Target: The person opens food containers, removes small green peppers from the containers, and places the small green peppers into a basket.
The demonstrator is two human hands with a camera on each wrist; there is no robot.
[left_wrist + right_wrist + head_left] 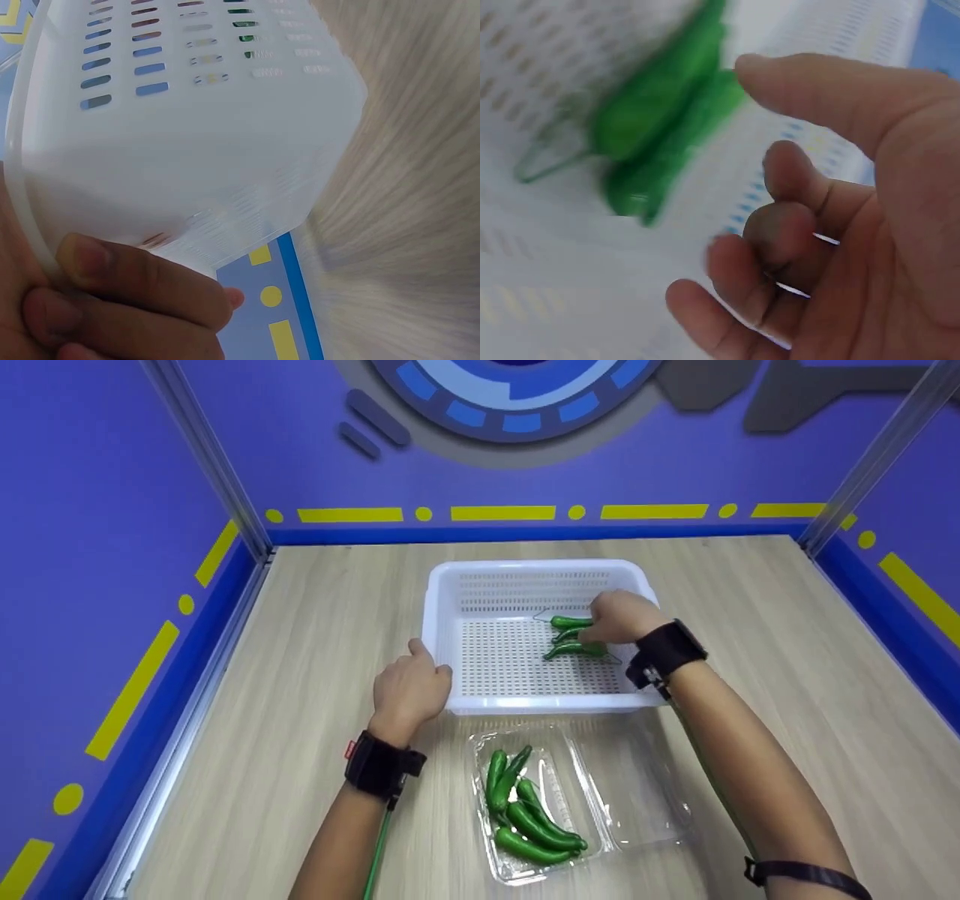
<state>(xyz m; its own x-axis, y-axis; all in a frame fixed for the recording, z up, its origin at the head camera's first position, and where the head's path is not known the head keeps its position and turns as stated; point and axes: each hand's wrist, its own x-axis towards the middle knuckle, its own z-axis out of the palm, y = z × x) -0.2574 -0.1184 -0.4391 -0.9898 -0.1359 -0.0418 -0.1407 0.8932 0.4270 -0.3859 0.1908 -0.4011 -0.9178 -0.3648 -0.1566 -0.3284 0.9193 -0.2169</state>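
Observation:
My left hand [411,688] grips the left rim of a white perforated plastic basket [547,703]; in the left wrist view its fingers [150,285] curl round the rim. Inside the basket's right part lie several green chili peppers [568,649], some with thin stems, partly hidden by my right hand [624,616]. Thumb and fingers of that hand stand apart in the right wrist view, with nothing between them. There the thumb tip overlaps the end of a blurred green pepper [660,97].
In front of the basket lies an unfolded clear plastic clamshell box [637,802]. Several green peppers [536,825] rest in its left half. Purple panels [225,450] wall in the wooden table [315,607] at the back and sides.

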